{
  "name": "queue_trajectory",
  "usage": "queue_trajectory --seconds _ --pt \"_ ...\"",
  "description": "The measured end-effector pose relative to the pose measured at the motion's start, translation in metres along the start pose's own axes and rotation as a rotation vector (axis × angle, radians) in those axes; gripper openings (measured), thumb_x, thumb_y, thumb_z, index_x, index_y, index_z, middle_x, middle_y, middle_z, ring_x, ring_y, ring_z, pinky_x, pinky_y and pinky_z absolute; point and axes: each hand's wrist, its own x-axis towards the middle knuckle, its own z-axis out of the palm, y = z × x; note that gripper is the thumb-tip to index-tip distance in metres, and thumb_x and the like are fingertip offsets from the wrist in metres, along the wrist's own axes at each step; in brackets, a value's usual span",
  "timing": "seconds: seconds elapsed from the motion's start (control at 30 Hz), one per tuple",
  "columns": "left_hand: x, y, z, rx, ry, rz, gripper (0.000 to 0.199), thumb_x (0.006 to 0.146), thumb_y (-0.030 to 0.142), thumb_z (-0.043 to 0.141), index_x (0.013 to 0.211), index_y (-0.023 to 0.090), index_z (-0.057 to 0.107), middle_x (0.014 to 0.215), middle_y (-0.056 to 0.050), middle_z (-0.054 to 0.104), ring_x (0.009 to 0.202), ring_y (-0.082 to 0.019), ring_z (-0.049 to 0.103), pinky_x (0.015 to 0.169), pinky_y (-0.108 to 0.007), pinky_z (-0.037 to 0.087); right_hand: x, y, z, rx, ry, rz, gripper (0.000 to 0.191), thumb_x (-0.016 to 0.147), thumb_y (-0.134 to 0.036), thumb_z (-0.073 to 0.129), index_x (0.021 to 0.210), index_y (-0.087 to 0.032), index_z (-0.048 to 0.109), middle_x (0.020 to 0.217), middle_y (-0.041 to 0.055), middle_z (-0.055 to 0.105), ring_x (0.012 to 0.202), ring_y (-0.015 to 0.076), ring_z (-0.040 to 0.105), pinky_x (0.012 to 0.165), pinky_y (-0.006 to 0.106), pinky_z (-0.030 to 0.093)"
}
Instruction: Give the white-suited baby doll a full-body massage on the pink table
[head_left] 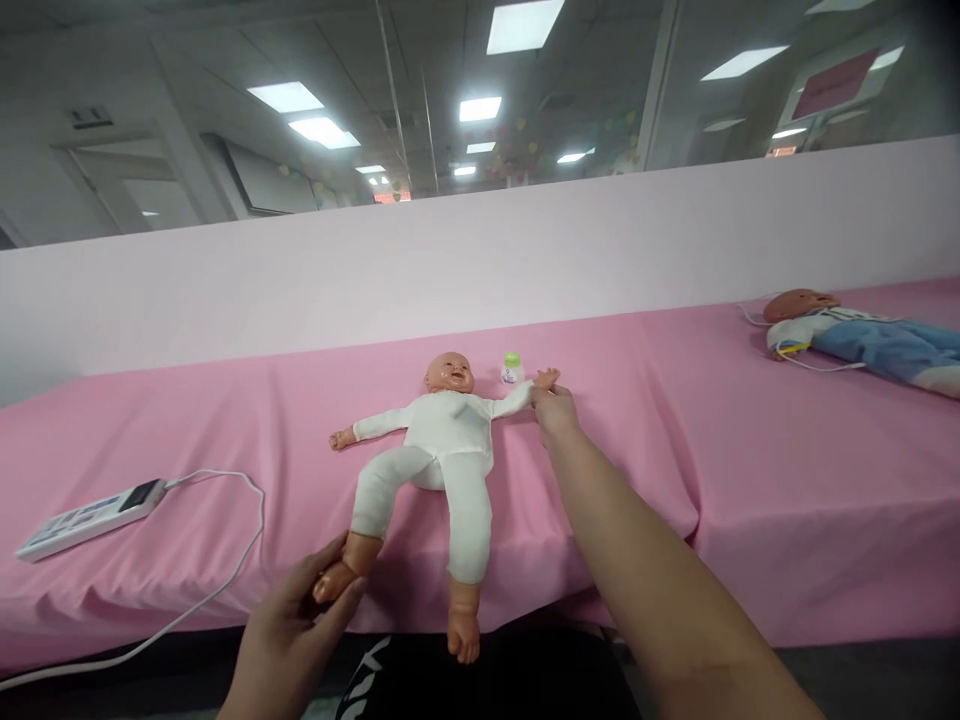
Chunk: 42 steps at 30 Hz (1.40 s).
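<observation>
A baby doll in a white cloth suit lies on its back on the pink-covered table, its arms spread and its head away from me. My left hand is closed around the doll's foot on the left, with the thumb on the near side. At the right, my right hand pinches the doll's other arm near the wrist, at the end of the white sleeve. The doll's second leg hangs over the table's front edge. Just beyond that sleeve stands a small jar with a green lid.
On the left lies a white handheld device with a dark screen; its white cable runs over the front edge. Far right, another doll in blue clothes lies with thin tubing. A white low wall with glass above stands behind the pink cloth.
</observation>
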Motion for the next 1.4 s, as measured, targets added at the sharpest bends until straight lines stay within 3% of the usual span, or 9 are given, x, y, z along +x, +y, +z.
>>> queue_trajectory --seconds 0.13,0.27,0.43,0.57,0.67,0.77,0.93,1.2,1.4 --pt "-0.010 -0.012 -0.007 0.265 -0.121 0.148 0.049 0.083 0.054 0.075 0.126 0.030 0.071 0.111 -0.003 0.080 0.098 -0.027 0.077 0.082 -0.032 0.063 -0.004 -0.001 -0.007 -0.269 0.058 0.037 0.054 0.087 -0.029 0.057 0.140 -0.019 0.054 0.133 0.0174 0.067 0.112 0.0269 0.070 0.085 0.036 0.059" --pt "-0.010 -0.015 -0.011 0.399 -0.249 0.121 0.063 0.086 0.048 0.068 0.146 0.032 0.057 0.117 -0.006 0.077 0.096 -0.028 0.076 0.082 -0.035 0.061 -0.018 -0.009 -0.012 -0.400 0.032 -0.062 0.063 0.080 -0.029 0.063 0.141 -0.017 0.051 0.134 0.0196 0.065 0.117 0.0309 0.067 0.096 0.042 0.056" --pt "0.003 -0.005 -0.032 0.405 -0.388 0.130 0.099 0.062 0.046 0.089 0.153 0.035 0.051 0.138 -0.009 0.065 0.115 -0.035 0.068 0.094 -0.042 0.057 -0.055 -0.009 -0.017 -0.823 -0.037 -0.397 0.074 0.086 -0.036 0.060 0.152 -0.007 0.045 0.161 0.0257 0.039 0.154 0.0402 0.031 0.126 0.056 0.026" --pt "0.038 0.010 -0.047 0.190 -0.654 0.300 0.084 0.061 0.049 0.091 0.139 0.035 0.063 0.132 -0.006 0.067 0.106 -0.029 0.068 0.092 -0.037 0.056 -0.122 0.011 -0.040 -0.889 -0.137 -0.760 0.062 0.094 -0.037 0.054 0.149 -0.011 0.053 0.162 0.0196 0.043 0.157 0.0391 0.026 0.127 0.060 0.026" --pt "0.086 0.010 -0.044 0.232 -0.502 0.266 0.058 0.079 0.048 0.072 0.134 0.030 0.067 0.128 -0.008 0.068 0.102 -0.028 0.067 0.089 -0.039 0.055 -0.184 0.028 -0.068 -0.806 -0.236 -1.036 0.058 0.095 -0.035 0.057 0.151 -0.022 0.053 0.162 0.0114 0.046 0.157 0.0382 0.029 0.122 0.066 0.037" --pt "0.144 -0.004 -0.033 0.469 -0.265 0.240 0.064 0.081 0.049 0.063 0.141 0.024 0.062 0.143 -0.015 0.060 0.123 -0.036 0.061 0.103 -0.046 0.048 -0.232 0.047 -0.091 -0.804 -0.362 -1.120 0.073 0.092 -0.024 0.059 0.161 -0.034 0.039 0.165 0.0067 0.041 0.154 0.0380 0.036 0.115 0.067 0.048" --pt "0.213 -0.038 -0.012 0.670 -0.247 0.083 0.078 0.076 0.045 0.061 0.146 0.012 0.053 0.147 -0.027 0.056 0.127 -0.045 0.057 0.097 -0.050 0.048 -0.260 0.084 -0.099 -0.914 -0.363 -1.210 0.098 0.077 -0.011 0.065 0.166 -0.032 0.030 0.174 0.0118 0.020 0.152 0.0486 0.035 0.108 0.074 0.050" --pt "0.233 -0.057 0.008 0.610 -0.244 0.078 0.042 0.084 0.046 0.055 0.112 0.018 0.069 0.108 -0.020 0.074 0.099 -0.038 0.068 0.076 -0.039 0.045 -0.269 0.084 -0.079 -0.893 -0.340 -1.163 0.085 0.084 -0.045 0.079 0.160 -0.033 0.043 0.169 0.0168 0.032 0.138 0.0482 0.055 0.098 0.067 0.058" --pt "0.225 -0.030 0.007 0.249 -0.031 0.069 0.043 0.082 0.052 0.066 0.115 0.024 0.071 0.112 -0.011 0.076 0.099 -0.033 0.069 0.079 -0.037 0.049 -0.277 0.063 -0.082 -0.650 -0.413 -1.129 0.076 0.094 -0.031 0.065 0.163 -0.028 0.035 0.170 0.0165 0.029 0.150 0.0424 0.043 0.107 0.061 0.056"
